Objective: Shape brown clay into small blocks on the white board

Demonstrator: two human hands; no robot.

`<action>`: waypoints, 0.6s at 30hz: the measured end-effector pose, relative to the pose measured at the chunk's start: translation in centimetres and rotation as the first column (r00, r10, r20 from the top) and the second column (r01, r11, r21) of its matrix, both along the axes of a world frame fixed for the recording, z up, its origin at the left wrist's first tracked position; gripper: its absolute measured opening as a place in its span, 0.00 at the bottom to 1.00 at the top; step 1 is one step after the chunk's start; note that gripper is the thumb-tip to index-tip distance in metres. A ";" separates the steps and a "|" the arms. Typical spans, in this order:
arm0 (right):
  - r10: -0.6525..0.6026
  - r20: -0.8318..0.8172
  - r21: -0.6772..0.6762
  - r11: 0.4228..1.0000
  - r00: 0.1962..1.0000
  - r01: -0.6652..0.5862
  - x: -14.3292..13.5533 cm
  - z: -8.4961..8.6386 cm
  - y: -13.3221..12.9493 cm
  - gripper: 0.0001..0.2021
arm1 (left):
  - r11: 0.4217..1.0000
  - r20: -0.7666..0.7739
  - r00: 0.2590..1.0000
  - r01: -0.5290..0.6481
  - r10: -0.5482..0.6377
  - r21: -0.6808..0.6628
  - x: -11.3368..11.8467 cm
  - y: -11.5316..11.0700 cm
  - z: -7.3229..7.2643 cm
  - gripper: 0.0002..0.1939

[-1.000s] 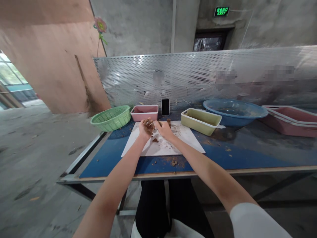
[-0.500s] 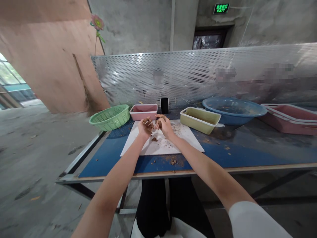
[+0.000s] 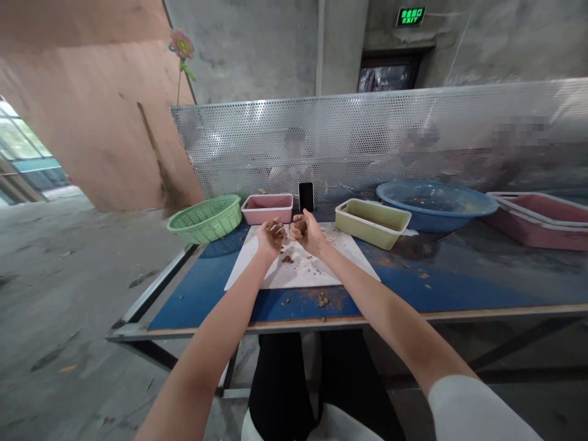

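Observation:
Both hands are close together above the white board (image 3: 303, 277), their fingers smeared brown. My left hand (image 3: 270, 240) is cupped with curled fingers around brown, clay-like material (image 3: 275, 228). My right hand (image 3: 313, 237) is closed around a brown lump of clay (image 3: 300, 225), its thumb pointing up and away. A narrow gap separates the two hands. Below them, a small piece of brown clay (image 3: 287, 259) and scattered crumbs lie on the board. How much each palm holds is partly hidden by the fingers.
Behind the board stand a pink tub (image 3: 267, 209) and a phone (image 3: 305, 197). A green basket (image 3: 206, 222) is at left. To the right are an olive tub (image 3: 370, 233), a blue basin (image 3: 436, 217) and pink trays (image 3: 542, 229). Crumbs (image 3: 322, 300) lie near the table's front edge.
My right hand has turned and drawn slightly away from the left; its fingers now curl around the lump, with the thumb raised. My left hand stays nearly in place.

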State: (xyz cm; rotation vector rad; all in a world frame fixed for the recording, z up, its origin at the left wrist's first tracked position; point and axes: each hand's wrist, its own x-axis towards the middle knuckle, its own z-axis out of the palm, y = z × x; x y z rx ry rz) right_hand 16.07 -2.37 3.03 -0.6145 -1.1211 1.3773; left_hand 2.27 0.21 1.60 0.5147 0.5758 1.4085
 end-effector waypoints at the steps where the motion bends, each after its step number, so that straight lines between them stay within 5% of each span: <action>1: -0.036 0.078 0.009 0.999 0.996 0.036 0.2 0.2 0.3 0.17 | 1.000 0.000 1.000 0.000 0.000 -0.004 0.0 0.1 0.0 0.11; 5: -0.232 0.263 0.066 0.973 0.937 0.223 3.1 1.6 1.9 0.08 | 1.000 0.014 1.000 0.005 -0.005 -0.001 -0.1 0.1 -0.1 0.12; 9: -0.422 0.396 0.169 0.906 0.815 0.387 10.9 3.9 3.7 0.05 | 1.000 0.022 0.999 0.026 -0.026 0.010 0.0 -0.2 -0.2 0.10; 11: -0.568 0.741 0.408 0.805 0.359 0.432 15.6 4.6 4.5 0.04 | 0.999 0.012 0.999 0.032 -0.032 0.004 0.1 -0.3 -0.2 0.09; 13: -0.382 0.921 0.385 0.856 -0.079 0.346 19.7 4.8 5.1 0.08 | 0.999 -0.002 0.999 0.037 -0.037 -0.001 0.3 -0.3 -0.1 0.09; 18: -0.127 0.973 0.173 0.952 -0.192 0.251 24.6 3.5 5.5 0.02 | 1.000 -0.020 1.000 0.024 -0.024 0.015 0.4 -0.3 -0.1 0.08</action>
